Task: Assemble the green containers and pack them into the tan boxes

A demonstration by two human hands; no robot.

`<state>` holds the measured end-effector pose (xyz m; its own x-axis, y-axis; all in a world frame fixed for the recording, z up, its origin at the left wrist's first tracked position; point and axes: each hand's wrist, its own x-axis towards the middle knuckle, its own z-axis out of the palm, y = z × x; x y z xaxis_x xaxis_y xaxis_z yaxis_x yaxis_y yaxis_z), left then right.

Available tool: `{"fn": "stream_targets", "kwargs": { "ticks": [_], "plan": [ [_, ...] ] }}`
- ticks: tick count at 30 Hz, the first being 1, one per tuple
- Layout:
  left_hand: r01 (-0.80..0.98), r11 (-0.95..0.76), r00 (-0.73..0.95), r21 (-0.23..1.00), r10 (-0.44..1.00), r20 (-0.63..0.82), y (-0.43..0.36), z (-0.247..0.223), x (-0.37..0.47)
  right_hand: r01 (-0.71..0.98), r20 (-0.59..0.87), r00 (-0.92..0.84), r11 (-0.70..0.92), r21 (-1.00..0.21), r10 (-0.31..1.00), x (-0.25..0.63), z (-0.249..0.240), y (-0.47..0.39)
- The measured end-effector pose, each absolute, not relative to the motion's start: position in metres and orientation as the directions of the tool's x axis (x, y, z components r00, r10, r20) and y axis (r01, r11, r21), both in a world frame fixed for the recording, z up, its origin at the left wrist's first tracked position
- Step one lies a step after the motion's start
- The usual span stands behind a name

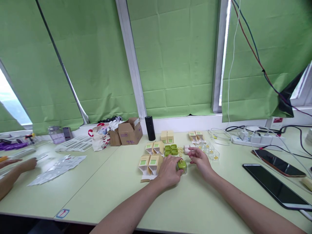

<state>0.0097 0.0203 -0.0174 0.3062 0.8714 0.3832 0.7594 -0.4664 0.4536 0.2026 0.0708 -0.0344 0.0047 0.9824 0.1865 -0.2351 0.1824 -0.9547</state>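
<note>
My left hand rests on the table and grips a small green item in a clear case. Just to its right, my right hand hovers with fingers apart, holding nothing. Behind the hands sit several small green parts, several clear plastic shells and a few tan cartons with green labels. More such cartons stand farther back.
A black cylinder and brown cardboard box stand by the window sill. A tablet, a phone and a power strip with cables lie at the right. Another person's hand works at far left near plastic bags.
</note>
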Motion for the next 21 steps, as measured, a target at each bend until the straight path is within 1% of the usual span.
{"fn": "stream_targets", "kwargs": {
  "ticks": [8, 10, 11, 13, 15, 16, 17, 18, 21],
  "plan": [
    [0.772, -0.461, 0.308, 0.437, 0.874, 0.377, 0.018, -0.016, 0.011, -0.208, 0.192, -0.006, 0.187, -0.96, 0.981, 0.202, -0.036, 0.071],
    [0.763, -0.47, 0.306, 0.444, 0.867, 0.393, 0.017, -0.016, 0.011, -0.165, 0.234, 0.014, 0.233, -0.958, 0.972, 0.202, -0.04, 0.073],
    [0.757, -0.475, 0.301, 0.449, 0.863, 0.405, 0.016, -0.016, 0.011, -0.126, 0.277, 0.025, 0.278, -0.952, 0.961, 0.202, -0.042, 0.074],
    [0.752, -0.476, 0.284, 0.456, 0.858, 0.428, 0.015, -0.015, 0.01, 0.004, 0.384, 0.028, 0.384, -0.923, 0.923, 0.203, -0.045, 0.077],
    [0.754, -0.476, 0.271, 0.452, 0.854, 0.445, 0.014, -0.013, 0.01, 0.22, 0.47, -0.016, 0.461, -0.859, 0.883, 0.207, -0.045, 0.083],
    [0.755, -0.478, 0.268, 0.449, 0.849, 0.454, 0.013, -0.012, 0.009, 0.357, 0.49, -0.043, 0.471, -0.807, 0.871, 0.209, -0.044, 0.087],
    [0.753, -0.484, 0.265, 0.446, 0.843, 0.468, 0.013, -0.011, 0.009, 0.521, 0.498, -0.068, 0.456, -0.722, 0.865, 0.212, -0.042, 0.092],
    [0.749, -0.492, 0.261, 0.444, 0.835, 0.485, 0.012, -0.01, 0.009, 0.673, 0.49, -0.105, 0.425, -0.606, 0.865, 0.215, -0.038, 0.099],
    [0.737, -0.512, 0.245, 0.441, 0.811, 0.531, 0.013, -0.008, 0.007, 0.785, 0.467, -0.12, 0.372, -0.496, 0.876, 0.224, -0.025, 0.122]
  ]
}}
